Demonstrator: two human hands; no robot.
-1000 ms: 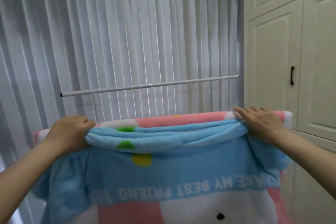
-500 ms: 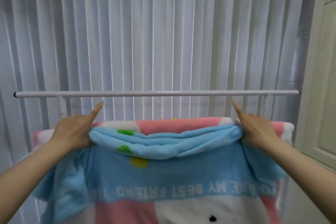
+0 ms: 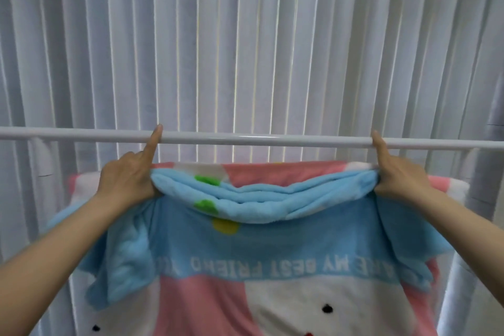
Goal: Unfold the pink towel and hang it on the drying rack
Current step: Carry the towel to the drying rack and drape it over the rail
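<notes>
The towel (image 3: 272, 240) is pink, white and blue with coloured dots and a line of white lettering. It is spread wide between my hands, its upper part gathered into blue folds that sag in the middle. My left hand (image 3: 128, 177) grips the gathered cloth at the left, index finger pointing up and touching the white rack bar (image 3: 259, 139). My right hand (image 3: 395, 174) grips the right end, its index finger also reaching the bar. The towel's top edge lies just below the bar. Its lower part hangs out of view.
A white pleated curtain (image 3: 245, 49) fills the space behind the rack. Thin white uprights of the rack (image 3: 375, 157) show below the bar at both sides. A grey curtain fold (image 3: 491, 117) hangs at the far right.
Both hands have risen with the towel toward the bar, and the index fingers now touch it. The view has swung left, so the cupboard doors are gone from sight.
</notes>
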